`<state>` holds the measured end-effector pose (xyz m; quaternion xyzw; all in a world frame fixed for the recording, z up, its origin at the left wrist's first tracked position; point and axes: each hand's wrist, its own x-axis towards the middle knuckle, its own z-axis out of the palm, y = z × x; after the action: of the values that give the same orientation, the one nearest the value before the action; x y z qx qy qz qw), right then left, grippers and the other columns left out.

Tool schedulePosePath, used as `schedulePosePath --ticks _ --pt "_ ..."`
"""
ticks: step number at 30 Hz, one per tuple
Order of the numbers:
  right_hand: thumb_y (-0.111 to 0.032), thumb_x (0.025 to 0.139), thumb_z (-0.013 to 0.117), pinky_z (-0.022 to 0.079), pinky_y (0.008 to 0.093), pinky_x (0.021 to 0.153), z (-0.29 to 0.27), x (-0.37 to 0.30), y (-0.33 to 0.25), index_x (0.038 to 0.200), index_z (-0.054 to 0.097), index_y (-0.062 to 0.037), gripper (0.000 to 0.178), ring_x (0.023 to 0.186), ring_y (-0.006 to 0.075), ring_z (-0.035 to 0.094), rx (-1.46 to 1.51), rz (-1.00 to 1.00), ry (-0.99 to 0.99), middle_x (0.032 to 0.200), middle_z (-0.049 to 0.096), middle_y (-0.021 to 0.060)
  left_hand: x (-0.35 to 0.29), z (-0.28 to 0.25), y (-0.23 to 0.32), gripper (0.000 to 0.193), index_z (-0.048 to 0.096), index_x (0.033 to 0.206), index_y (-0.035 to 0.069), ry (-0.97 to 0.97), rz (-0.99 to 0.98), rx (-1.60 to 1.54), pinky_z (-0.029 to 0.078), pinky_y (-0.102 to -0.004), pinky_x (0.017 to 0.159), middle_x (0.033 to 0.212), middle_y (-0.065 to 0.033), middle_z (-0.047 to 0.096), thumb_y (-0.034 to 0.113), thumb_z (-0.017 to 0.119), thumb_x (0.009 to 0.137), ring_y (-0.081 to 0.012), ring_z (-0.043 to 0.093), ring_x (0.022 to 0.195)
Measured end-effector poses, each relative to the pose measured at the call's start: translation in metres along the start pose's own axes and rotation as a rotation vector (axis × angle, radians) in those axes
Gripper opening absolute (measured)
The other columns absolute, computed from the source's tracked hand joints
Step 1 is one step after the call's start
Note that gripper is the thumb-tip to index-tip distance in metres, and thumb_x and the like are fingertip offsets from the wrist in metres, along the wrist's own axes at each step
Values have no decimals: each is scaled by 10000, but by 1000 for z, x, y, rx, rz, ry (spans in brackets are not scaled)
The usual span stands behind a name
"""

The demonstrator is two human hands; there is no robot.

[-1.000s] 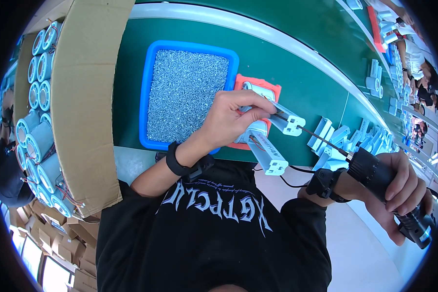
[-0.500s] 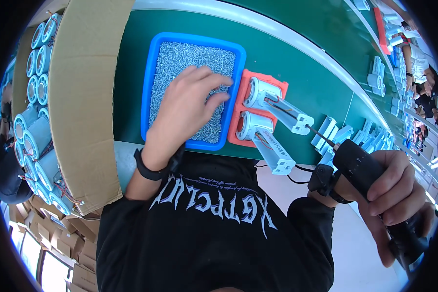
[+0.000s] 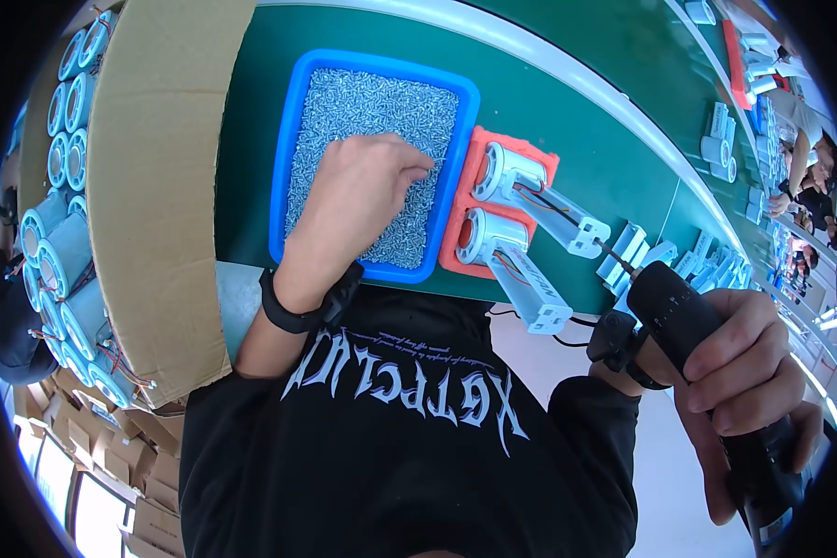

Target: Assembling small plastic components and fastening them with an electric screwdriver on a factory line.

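My left hand (image 3: 358, 191) is over a blue tray (image 3: 285, 158) full of small silver screws (image 3: 372, 98). Its thumb and fingertips are pinched near the tray's right side, with what looks like a screw at the tips. My right hand (image 3: 749, 372) grips a black electric screwdriver (image 3: 674, 312), whose long bit reaches to the end of a white motor housing (image 3: 558, 219). That housing and a second one (image 3: 530, 288) lie with their round ends in a salmon-pink foam holder (image 3: 453, 232). Coloured wires run along both open channels.
A tall cardboard box (image 3: 163, 186) stands at the left, with stacked white cylindrical motors (image 3: 70, 256) beyond it. More white parts (image 3: 702, 260) lie on the green table (image 3: 567, 112) at the right. A person (image 3: 800, 139) works farther off at the far right.
My left fingers have closed from a loose spread into a pinch above the screws. The screwdriver and my right hand have shifted slightly, with the bit still at the upper housing.
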<state>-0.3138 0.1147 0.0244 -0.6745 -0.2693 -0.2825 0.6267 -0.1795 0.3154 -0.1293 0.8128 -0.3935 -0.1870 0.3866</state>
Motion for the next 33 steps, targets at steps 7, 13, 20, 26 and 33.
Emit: schedulePosePath --ticks 7,13,20,26,33 --pt "-655 658 677 498 203 485 -1 1 4 1156 520 -139 735 522 107 588 1 7 -12 755 571 23 4 0 1 81 699 802 48 55 -55 -36 515 -355 625 745 -123 662 79 644 751 -278 640 661" --pt "-635 686 669 498 198 485 -1 2 7 1163 514 -127 714 514 103 579 31 9 -50 751 567 22 9 3 14 60 689 778 47 126 -26 -148 512 -350 608 745 -103 662 58 663 725 -260 630 631" --pt "-600 677 703 507 203 500 -17 2 11 1148 525 -110 702 523 97 582 84 46 -63 740 573 18 20 42 33 115 685 814 40 189 152 -483 493 -280 599 765 -60 656 -7 678 709 -206 626 678" --pt "-585 663 722 518 202 503 -21 -4 1 1043 574 -115 622 515 94 597 119 -30 110 705 593 4 16 49 37 124 663 801 43 228 297 -250 484 -296 654 783 -74 653 -49 648 718 -214 626 757" --pt "-315 678 784 529 204 473 -40 -2 -22 957 581 -99 407 468 96 585 260 -224 366 648 600 1 11 53 33 124 657 825 20 263 243 -625 475 -305 588 739 -86 632 -50 636 725 -227 610 698"
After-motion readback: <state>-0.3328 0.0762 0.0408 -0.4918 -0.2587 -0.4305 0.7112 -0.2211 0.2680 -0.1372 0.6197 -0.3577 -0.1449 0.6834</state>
